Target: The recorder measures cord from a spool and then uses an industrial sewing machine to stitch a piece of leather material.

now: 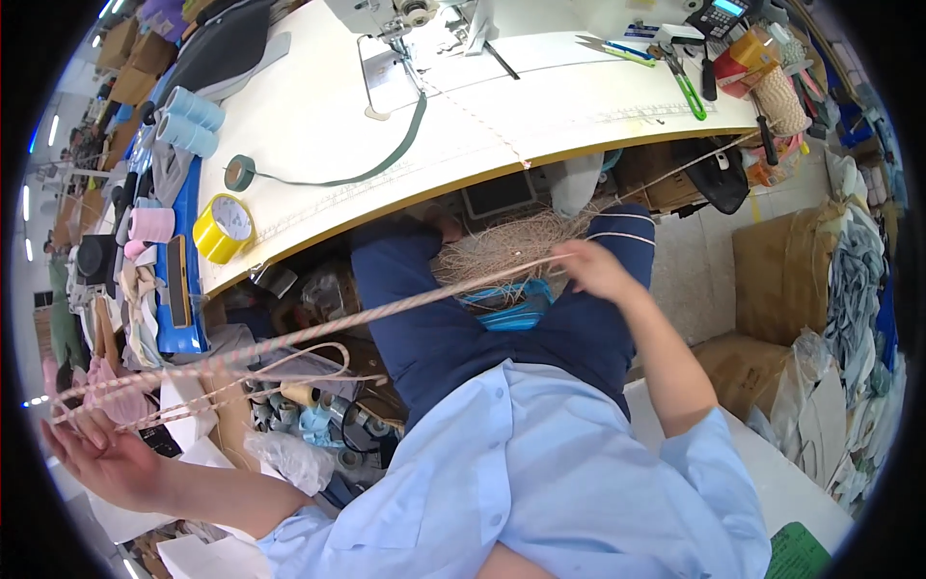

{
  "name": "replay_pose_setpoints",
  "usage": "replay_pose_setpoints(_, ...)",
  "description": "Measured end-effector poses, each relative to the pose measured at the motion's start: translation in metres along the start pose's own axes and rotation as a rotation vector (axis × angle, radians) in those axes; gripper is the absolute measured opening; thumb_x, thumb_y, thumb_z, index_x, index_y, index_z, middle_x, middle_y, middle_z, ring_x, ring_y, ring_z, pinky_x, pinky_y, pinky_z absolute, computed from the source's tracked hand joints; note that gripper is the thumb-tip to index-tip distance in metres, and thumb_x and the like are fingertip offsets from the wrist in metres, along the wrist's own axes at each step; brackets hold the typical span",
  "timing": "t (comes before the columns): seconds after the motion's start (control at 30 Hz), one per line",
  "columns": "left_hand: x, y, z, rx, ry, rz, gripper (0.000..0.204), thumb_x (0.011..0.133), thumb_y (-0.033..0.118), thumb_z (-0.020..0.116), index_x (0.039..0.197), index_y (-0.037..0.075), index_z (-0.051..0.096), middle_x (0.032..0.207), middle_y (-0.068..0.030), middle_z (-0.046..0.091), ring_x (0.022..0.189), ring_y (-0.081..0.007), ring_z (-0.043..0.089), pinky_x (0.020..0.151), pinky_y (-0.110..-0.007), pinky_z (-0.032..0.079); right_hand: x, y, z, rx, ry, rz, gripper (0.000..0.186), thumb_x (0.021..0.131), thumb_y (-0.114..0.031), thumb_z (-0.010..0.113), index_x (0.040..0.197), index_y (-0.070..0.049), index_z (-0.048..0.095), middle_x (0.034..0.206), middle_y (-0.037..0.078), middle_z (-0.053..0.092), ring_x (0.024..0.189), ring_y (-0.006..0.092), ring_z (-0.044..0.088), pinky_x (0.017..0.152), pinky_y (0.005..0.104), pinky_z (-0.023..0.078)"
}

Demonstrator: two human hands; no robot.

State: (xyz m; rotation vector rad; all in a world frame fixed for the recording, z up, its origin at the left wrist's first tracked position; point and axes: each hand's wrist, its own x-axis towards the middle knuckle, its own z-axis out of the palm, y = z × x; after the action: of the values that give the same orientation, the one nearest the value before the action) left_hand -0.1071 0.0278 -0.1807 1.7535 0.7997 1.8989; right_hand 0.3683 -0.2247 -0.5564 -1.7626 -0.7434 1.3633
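My right hand [593,270] pinches several long beige speckled cords [444,291] stretched leftward across my lap. At the far left, my left hand [111,463] has loosely bent, parted fingers just under the blurred cord loops, touching or very near them; a firm grip is not visible. Strands wrap round my right thigh [627,265], and one runs up toward the cord spool [779,101] at the table's right end. A tangled heap of cord [506,241] sits between my legs, above something bright blue [506,317].
A white sewing table [318,116] spans ahead, with a sewing machine [415,19], green tape roll [240,172], yellow tape roll [222,227] and green-handled cutters [687,92]. Cardboard boxes [772,280] stand at my right; thread cones [188,121] and piled materials crowd the left.
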Motion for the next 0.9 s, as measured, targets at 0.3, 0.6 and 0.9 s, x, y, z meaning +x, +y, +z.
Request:
replay_pose_setpoints(0.3,-0.089,0.009,0.086,0.053,-0.288,-0.106,0.025,0.096,0.012,0.055,0.114,-0.005,0.055,0.107,-0.0134,0.056,0.079,-0.0127,0.056,0.062,-0.019,0.046,-0.088,-0.114,-0.039,-0.728,0.22,-0.491,0.084,0.072,-0.017,0.079,0.143,-0.009,0.036,0.139,0.018,0.046,0.11,0.0345,0.058,0.089,0.038,0.048)
replay_pose_setpoints(0.6,-0.117,0.02,0.138,-0.198,-0.599,-0.02,0.027,0.088,0.012,0.065,0.108,-0.002,0.053,0.079,-0.0147,0.055,0.056,-0.0126,0.05,0.05,-0.021,0.036,-0.062,-0.142,0.089,-0.337,-0.254,-0.7,0.023,0.093,-0.031,0.056,0.094,-0.008,0.06,0.083,0.014,0.064,0.079,0.0343,0.063,0.066,0.0439,0.05)
replay_pose_setpoints(0.9,-0.105,0.002,0.118,0.47,-1.206,-0.059,0.025,0.058,0.008,0.082,0.076,0.0,0.067,0.055,-0.0029,0.047,0.049,-0.014,0.041,0.046,-0.028,0.027,-0.143,-0.096,-0.083,-0.302,0.423,-0.642,0.011,0.081,-0.015,0.071,0.081,-0.005,0.066,0.071,0.001,0.052,0.063,0.0119,0.048,0.054,0.0248,0.037)
